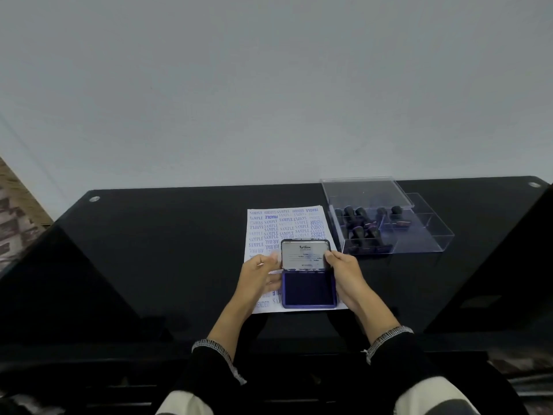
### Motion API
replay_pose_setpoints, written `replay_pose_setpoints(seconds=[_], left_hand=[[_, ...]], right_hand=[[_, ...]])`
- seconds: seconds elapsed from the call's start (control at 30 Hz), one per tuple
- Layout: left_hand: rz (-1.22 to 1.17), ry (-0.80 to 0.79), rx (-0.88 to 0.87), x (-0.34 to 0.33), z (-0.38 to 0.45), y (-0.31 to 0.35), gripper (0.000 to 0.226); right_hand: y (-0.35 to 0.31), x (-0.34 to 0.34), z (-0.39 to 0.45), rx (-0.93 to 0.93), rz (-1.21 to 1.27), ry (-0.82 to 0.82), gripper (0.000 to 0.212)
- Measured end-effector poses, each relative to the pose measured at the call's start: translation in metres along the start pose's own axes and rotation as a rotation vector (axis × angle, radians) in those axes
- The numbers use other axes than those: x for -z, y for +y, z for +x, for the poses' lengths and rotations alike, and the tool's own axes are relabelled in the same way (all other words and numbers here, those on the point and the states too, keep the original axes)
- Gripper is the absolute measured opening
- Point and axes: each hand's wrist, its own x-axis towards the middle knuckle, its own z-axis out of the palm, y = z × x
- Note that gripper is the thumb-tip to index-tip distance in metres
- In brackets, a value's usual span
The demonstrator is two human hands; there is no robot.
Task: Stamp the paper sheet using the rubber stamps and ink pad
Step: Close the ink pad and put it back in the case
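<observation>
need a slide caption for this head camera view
Both hands hold an open ink pad over a stamped paper sheet, stamps boxed nearby.
</observation>
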Motion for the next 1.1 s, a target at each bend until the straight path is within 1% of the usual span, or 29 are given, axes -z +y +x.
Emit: replay_pose_setpoints(seconds=[0.03, 0.13, 0.23, 0.33, 0.43, 0.57, 0.67, 0.73, 0.77, 0.83, 0.9, 0.97, 1.03, 1.1], left_hand=[[0.018, 0.005, -0.010, 0.001, 0.000, 0.000, 0.030], [0.071, -0.053, -0.022, 0.005, -0.001, 0.004, 0.018], [0.120, -0.188, 0.023, 0.010, -0.002, 0.010, 0.031], [0.144, -0.306, 0.043, 0.012, -0.005, 0.010, 0.035], [0.085, -0.305, 0.069, 0.013, -0.007, 0.007, 0.038], [-0.047, -0.218, 0.143, 0.015, -0.003, 0.002, 0.035], [-0.126, -0.161, 0.168, 0.015, -0.002, 0.003, 0.031], [-0.163, -0.126, 0.209, 0.013, -0.004, 0.007, 0.021], [-0.204, -0.099, 0.242, 0.011, -0.004, 0.009, 0.019], [-0.263, -0.068, 0.290, 0.011, -0.002, 0.012, 0.027], [-0.237, -0.067, 0.297, 0.011, -0.001, 0.013, 0.033], [-0.186, -0.072, 0.276, 0.012, -0.001, 0.013, 0.039], [-0.185, -0.074, 0.250, 0.012, 0.000, 0.013, 0.043], [-0.212, -0.067, 0.210, 0.011, 0.000, 0.013, 0.047]], right_hand=[[-0.001, 0.002, 0.000, -0.010, 0.083, -0.012, 0.029], [0.000, 0.007, 0.001, -0.039, 0.266, -0.036, 0.024], [0.003, 0.012, 0.001, -0.044, 0.379, -0.084, 0.025], [0.006, 0.015, -0.001, -0.014, 0.425, -0.118, 0.028], [0.007, 0.015, -0.004, 0.063, 0.351, -0.139, 0.032], [0.012, 0.022, -0.006, 0.225, 0.060, -0.178, 0.032], [0.018, 0.029, -0.008, 0.327, -0.066, -0.246, 0.032], [0.019, 0.030, -0.010, 0.349, -0.111, -0.241, 0.033], [0.019, 0.030, -0.010, 0.351, -0.143, -0.234, 0.034], [0.021, 0.030, -0.009, 0.344, -0.216, -0.236, 0.036], [0.022, 0.029, -0.007, 0.303, -0.222, -0.221, 0.037], [0.022, 0.028, -0.006, 0.220, -0.112, -0.196, 0.040], [0.018, 0.025, -0.006, 0.130, 0.125, -0.171, 0.040], [0.014, 0.022, -0.007, 0.060, 0.322, -0.119, 0.033]])
